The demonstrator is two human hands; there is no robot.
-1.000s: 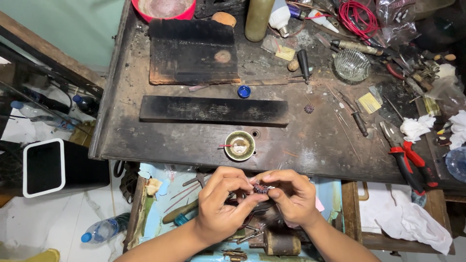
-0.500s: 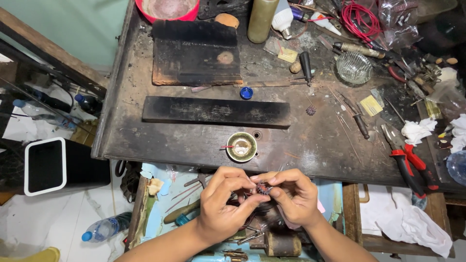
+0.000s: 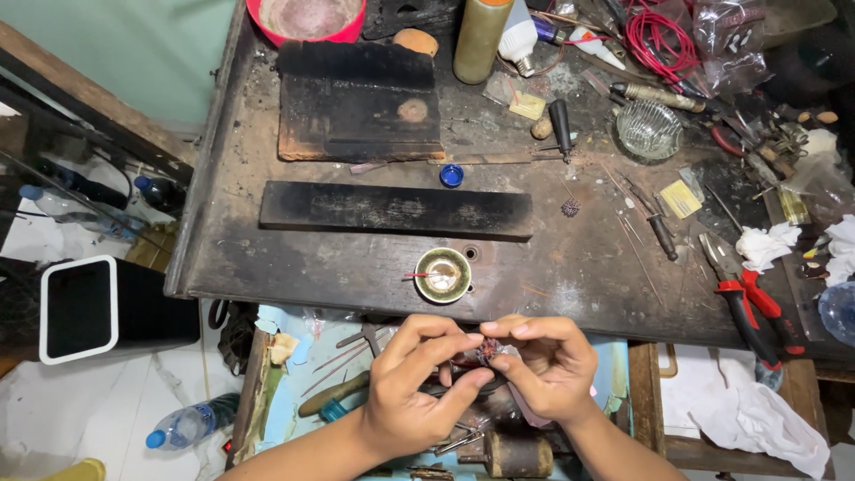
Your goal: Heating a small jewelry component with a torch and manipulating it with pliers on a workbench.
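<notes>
Unmoved, small dark piece (image 3: pixel 486 352), perhaps beaded, between both hands' fingertips (image 3: pixel 472 341).

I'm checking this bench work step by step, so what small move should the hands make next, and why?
Probably keep the small dark piece pinched and work it between the fingertips just over the bench edge. Both the left hand and right hand grip it together, and no tool is in either hand; the pliers lie apart.
</notes>
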